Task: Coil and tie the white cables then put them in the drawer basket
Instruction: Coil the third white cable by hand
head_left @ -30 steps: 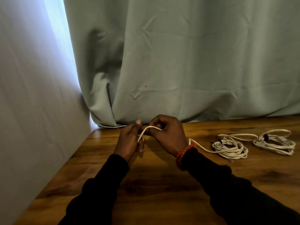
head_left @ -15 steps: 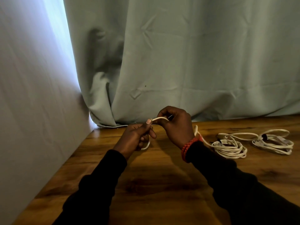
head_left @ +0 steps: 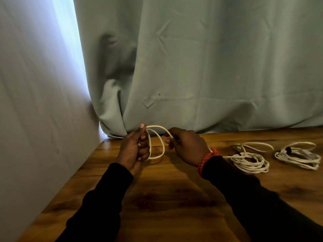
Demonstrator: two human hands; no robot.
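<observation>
My left hand (head_left: 134, 147) is closed around a small loop of white cable (head_left: 160, 142) that hangs to its right, thumb up. My right hand (head_left: 187, 145) pinches the same cable just right of the loop; the strand passes under my wrist with its red bracelet and runs on to a loose pile of that cable (head_left: 250, 162) on the wooden table (head_left: 166, 198). Farther right lies a second white cable bundle (head_left: 297, 157) with a dark tie on it. No drawer basket is in view.
A pale green curtain (head_left: 201, 67) hangs along the back edge of the table. A light wall (head_left: 35, 110) borders the table on the left. My black sleeves cover the near part of the table.
My hands have moved apart a little, and a loop of cable now hangs from my left hand where before only a short strand ran between the hands.
</observation>
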